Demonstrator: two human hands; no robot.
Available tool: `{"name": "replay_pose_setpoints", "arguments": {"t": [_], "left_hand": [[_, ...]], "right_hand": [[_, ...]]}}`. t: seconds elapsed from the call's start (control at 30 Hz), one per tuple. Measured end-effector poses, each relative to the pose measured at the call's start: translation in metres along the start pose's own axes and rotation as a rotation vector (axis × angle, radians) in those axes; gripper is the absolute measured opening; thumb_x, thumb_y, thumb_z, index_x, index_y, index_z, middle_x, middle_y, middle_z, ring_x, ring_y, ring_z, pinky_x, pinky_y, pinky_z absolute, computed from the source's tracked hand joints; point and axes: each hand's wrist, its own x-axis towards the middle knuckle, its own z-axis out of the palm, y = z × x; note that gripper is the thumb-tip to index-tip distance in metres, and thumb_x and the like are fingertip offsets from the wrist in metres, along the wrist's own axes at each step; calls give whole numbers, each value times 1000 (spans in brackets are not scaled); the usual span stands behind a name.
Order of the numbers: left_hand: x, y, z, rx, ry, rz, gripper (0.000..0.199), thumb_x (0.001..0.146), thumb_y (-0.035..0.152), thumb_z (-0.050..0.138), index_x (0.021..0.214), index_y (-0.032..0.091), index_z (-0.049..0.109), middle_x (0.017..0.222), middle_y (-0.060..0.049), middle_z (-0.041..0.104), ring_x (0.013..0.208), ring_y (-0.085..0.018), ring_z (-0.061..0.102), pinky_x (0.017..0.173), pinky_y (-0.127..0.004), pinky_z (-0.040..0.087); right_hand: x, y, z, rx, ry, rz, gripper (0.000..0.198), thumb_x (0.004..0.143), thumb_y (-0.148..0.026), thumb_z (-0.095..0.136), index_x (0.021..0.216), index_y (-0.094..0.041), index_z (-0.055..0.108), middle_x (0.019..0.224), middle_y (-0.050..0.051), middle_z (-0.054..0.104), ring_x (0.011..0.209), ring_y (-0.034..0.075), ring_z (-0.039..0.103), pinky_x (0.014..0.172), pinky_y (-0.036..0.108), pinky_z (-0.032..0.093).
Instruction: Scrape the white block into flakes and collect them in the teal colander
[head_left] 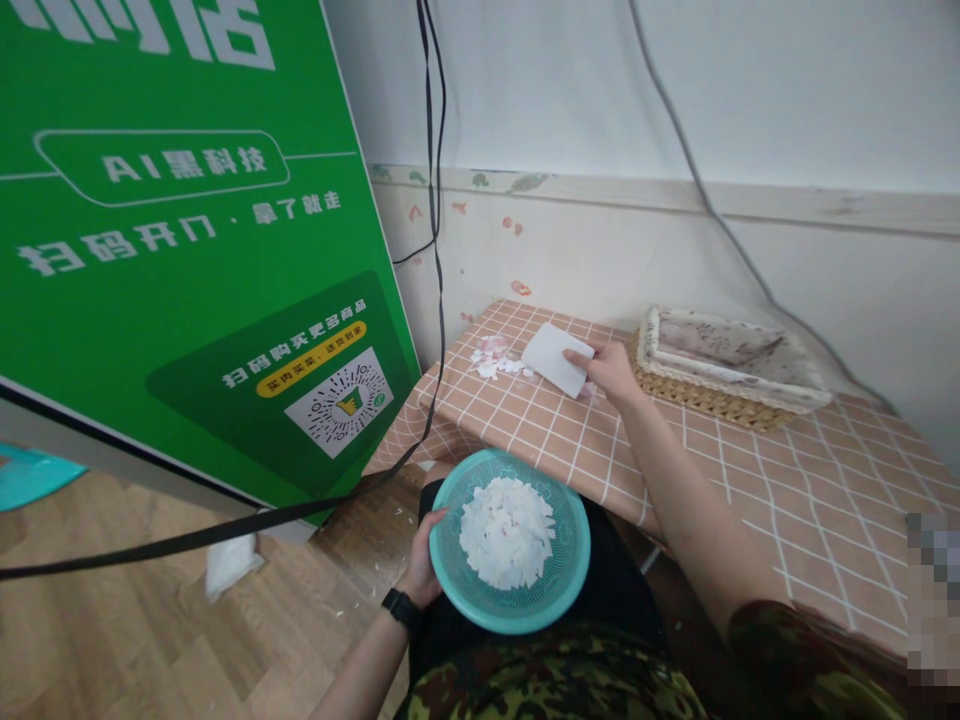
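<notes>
My left hand [424,560] grips the rim of a teal plastic colander [574,560], holding it over my lap just below the table edge. A heap of small white paper scraps [506,532] lies inside it. Over the table, my right hand [609,370] pinches a flat white card [553,358] with rounded corners, thumb on top. The card is tilted, its lower side at the tabletop. Just left of it lie loose white and pinkish scraps [495,358]. What lies under the card is hidden.
A lined wicker basket [720,405] stands on the checked tablecloth [757,490] against the wall. A green cabinet [187,300] rises at left. A black strap [300,515] crosses in front; a white bag [232,565] lies on the floor.
</notes>
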Motion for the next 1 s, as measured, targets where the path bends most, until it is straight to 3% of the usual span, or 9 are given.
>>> {"name": "replay_pose_setpoints", "arguments": {"t": [0.13,0.27,0.47,0.63,1.0], "left_hand": [[2,0,-2,-7,23,-11,29,73,35,62,88,11,66,79,-11,72,80,-27,67,77,-40,51],[2,0,-3,0,21,0,28,74,35,61,87,11,65,78,-11,72,78,-27,67,77,-41,51],[4,-1,-3,14,2,0,30,75,36,60,89,11,66,79,-12,72,79,-27,67,77,-40,51],[4,-1,-5,7,4,-10,30,74,36,60,89,11,66,81,-12,72,80,-27,67,75,-39,51],[5,-1,-5,24,-7,4,29,76,36,60,89,11,66,80,-11,72,79,-26,66,75,-38,51]], "right_hand": [[1,-3,8,-113,-36,-31,40,70,-45,59,85,-10,71,59,1,59,50,11,48,44,21,34],[4,1,3,-46,-81,16,39,67,-44,62,83,-9,70,56,1,58,47,12,47,42,21,33],[6,4,7,-48,19,29,39,67,-45,62,80,-9,70,59,3,60,50,13,50,43,21,36],[3,1,11,95,-95,116,38,64,-42,67,82,-9,68,57,3,59,43,12,48,38,22,35],[-8,-14,15,209,-157,134,42,63,-45,68,83,-8,67,62,5,62,47,10,48,40,21,35]]}}
